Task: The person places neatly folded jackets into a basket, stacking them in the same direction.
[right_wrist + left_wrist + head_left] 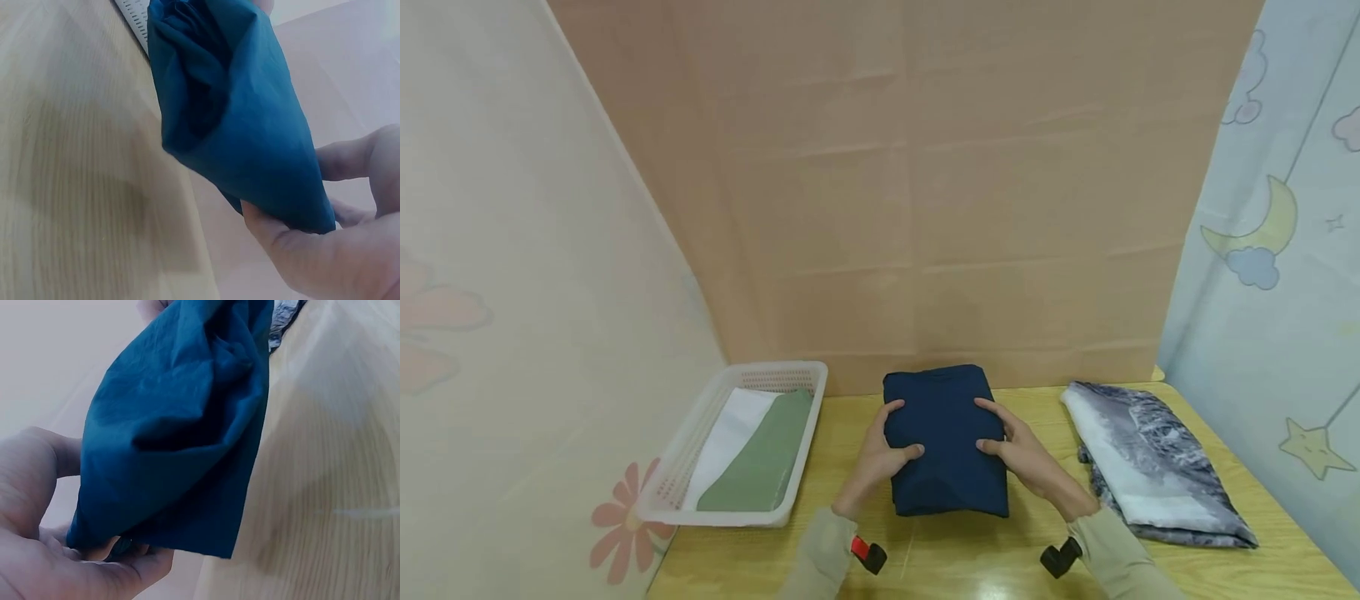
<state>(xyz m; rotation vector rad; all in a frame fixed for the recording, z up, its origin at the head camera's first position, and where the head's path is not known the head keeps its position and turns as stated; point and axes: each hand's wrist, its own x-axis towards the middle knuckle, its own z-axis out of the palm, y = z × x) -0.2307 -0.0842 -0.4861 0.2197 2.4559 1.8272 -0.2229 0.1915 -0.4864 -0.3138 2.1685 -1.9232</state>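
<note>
A folded navy cloth (946,450) is held up between both hands in the middle of the head view, above the wooden table. My left hand (880,454) grips its left side, thumb on the near face. On the opposite side, my right hand (1018,446) pinches the cloth the same way. In the left wrist view the cloth (169,437) shows loose folds at its edge, with the left fingers (147,565) curled under it. The right wrist view has the cloth (250,137) with an opening between its layers and the right thumb and fingers around its lower corner.
To the left stands a white plastic basket (801,467) holding a white and green folded fabric (767,458). A grey-and-white patterned folded fabric (1150,458) lies at the right of the table (1000,558). A brown paper-like sheet (910,192) hangs behind the table.
</note>
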